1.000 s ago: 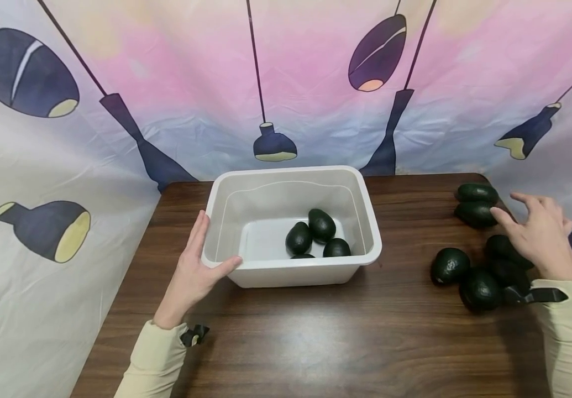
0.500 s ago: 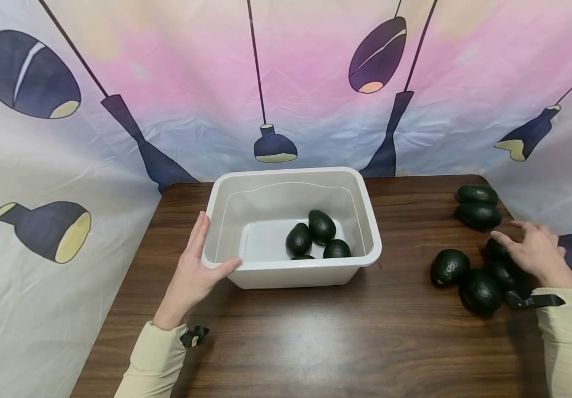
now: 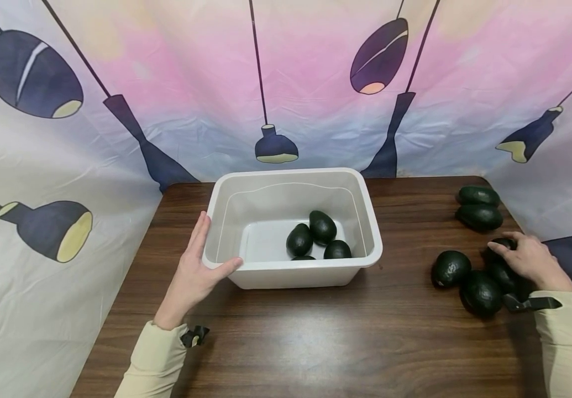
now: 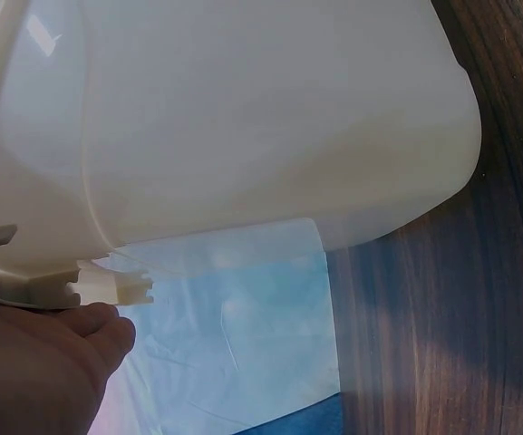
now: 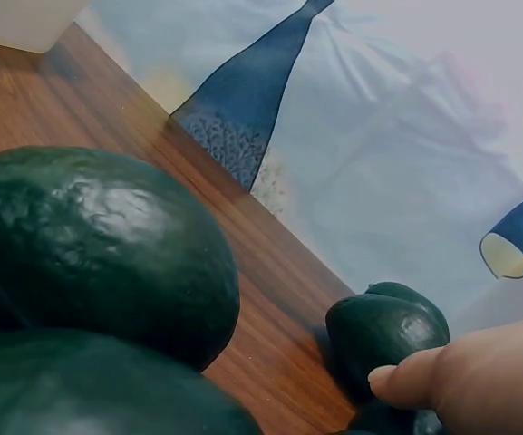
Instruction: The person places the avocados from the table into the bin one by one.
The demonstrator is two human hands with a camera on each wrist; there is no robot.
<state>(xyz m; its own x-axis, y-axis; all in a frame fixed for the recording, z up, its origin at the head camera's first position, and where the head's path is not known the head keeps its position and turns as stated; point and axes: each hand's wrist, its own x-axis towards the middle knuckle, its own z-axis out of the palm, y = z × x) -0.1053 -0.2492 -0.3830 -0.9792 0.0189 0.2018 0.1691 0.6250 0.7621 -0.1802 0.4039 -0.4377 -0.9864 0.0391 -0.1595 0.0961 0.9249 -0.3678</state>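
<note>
Right grip (image 3: 534, 261) touches the rear avocado (image 3: 503, 242) of the near cluster (image 3: 481, 293), right end of counter (image 3: 290, 342), closure unclear; best pinched sideways, clear of neighbours, splayed left grip (image 3: 198, 271) bracing the plastic bin (image 3: 286, 276).

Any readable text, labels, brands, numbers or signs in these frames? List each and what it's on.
None.
No lettering shows on the white bin, avocados or wooden table.
The backdrop shows printed lamps, no words.
Hidden faces can't be checked.
</note>
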